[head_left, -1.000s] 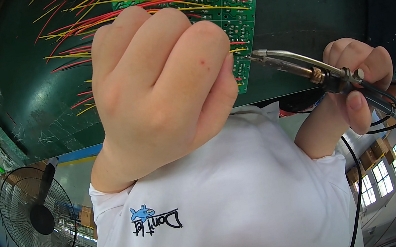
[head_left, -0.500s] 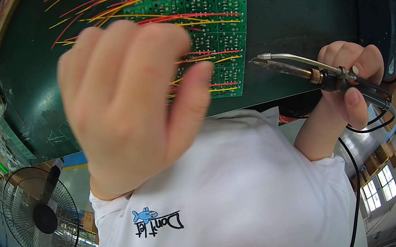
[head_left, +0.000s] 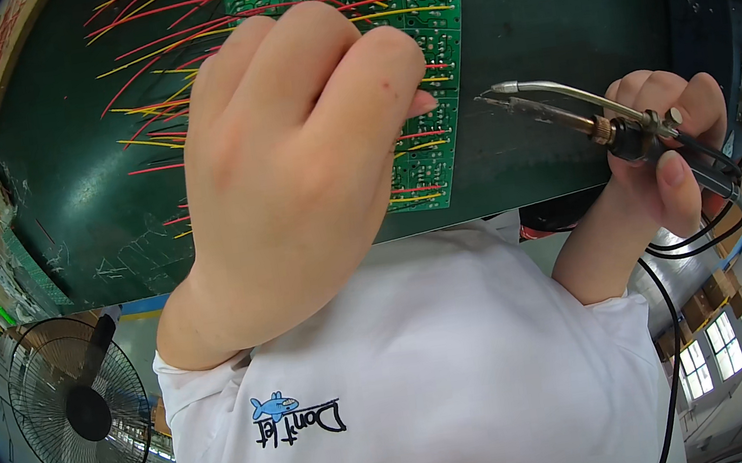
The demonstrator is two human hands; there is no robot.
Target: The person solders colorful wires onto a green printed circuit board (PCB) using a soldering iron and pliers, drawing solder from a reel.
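Over the left part of the circuit-board panel (head_left: 425, 37), left hand (head_left: 297, 171) curls with its back up; fingertips hidden except a bit of thumb, can't tell if it's pinching a wire. Right of the panel, right hand (head_left: 652, 194) wraps firmly around a soldering iron (head_left: 629, 141) with a metal solder-feed tube (head_left: 563, 88) mounted alongside; iron tip just beside the panel's right edge, not on it. Panel lies solder side up on dark green work surface (head_left: 548, 11), red and yellow wires (head_left: 408, 11) across it, ends poking out past its left edge. Well left of the panel, a black caged fan (head_left: 89, 414). Step looks like wire soldering, between joints. Next move likely calls for a steady wire end on its pad, then tip and feed tube brought in together.
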